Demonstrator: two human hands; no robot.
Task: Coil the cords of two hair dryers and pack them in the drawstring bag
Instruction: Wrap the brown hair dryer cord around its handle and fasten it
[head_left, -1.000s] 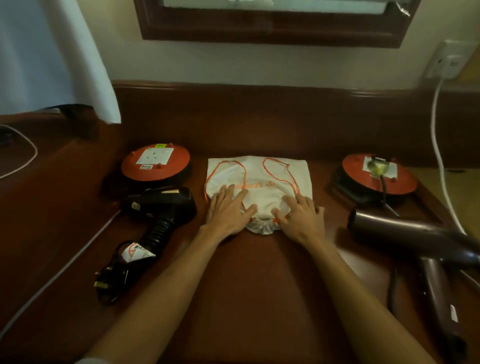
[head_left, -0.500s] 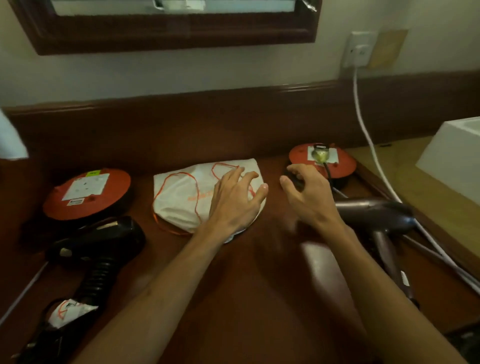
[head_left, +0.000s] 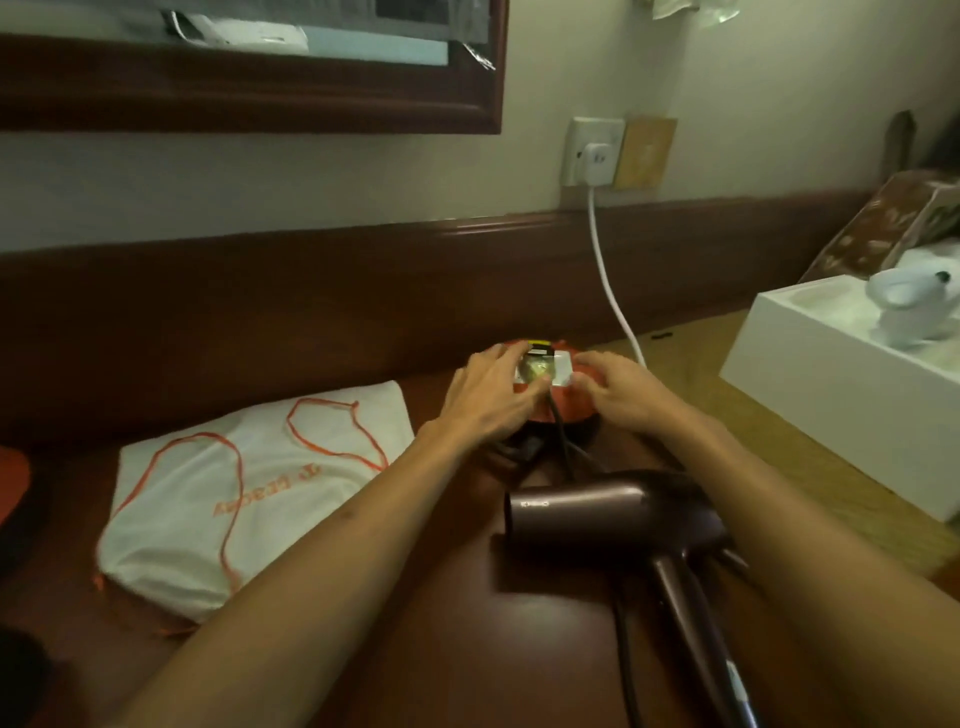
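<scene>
Your 2 hands rest on 1 orange reel: left hand (head_left: 485, 397) and right hand (head_left: 621, 392), fingers loosely spread. 1 dryer (head_left: 613, 512) and 1 bag (head_left: 218, 499) lie on the bench (head_left: 447, 644).

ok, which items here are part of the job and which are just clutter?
Job:
brown hair dryer
its black cord
drawstring bag
orange socket reel, its plug under left hand and right hand

Clutter:
white box
white cable at wall socket
mirror frame
</scene>
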